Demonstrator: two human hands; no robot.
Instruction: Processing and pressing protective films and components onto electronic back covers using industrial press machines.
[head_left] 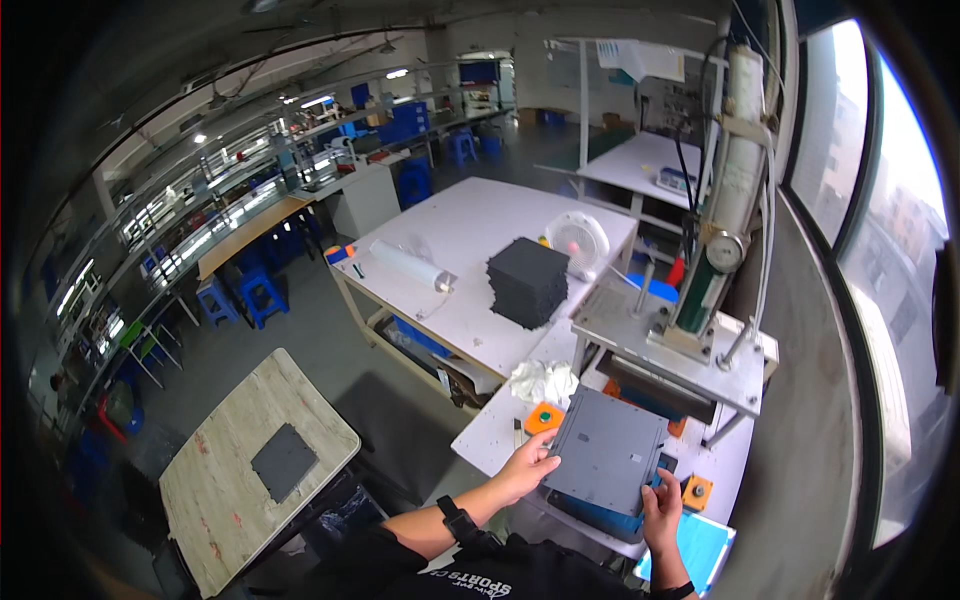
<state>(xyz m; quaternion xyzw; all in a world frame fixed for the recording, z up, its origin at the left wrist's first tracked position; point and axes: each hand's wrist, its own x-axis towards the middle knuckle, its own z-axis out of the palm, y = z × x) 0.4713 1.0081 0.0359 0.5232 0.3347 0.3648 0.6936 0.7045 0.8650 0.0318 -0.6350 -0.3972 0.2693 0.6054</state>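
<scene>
Fingers of your left hand and right hand clamp opposite near corners of the grey plate, keeping it level at the counter's near edge, before the press.

Plate before press; sheet stack behind-left on table; fan right of stack.

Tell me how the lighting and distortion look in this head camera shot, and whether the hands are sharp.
Head view: strong fisheye bend, black corners; the window is blown out by daylight; ceiling strips glare at upper left. The left hand and right hand on the grey plate are evenly lit and fairly sharp; far benches go soft.
</scene>
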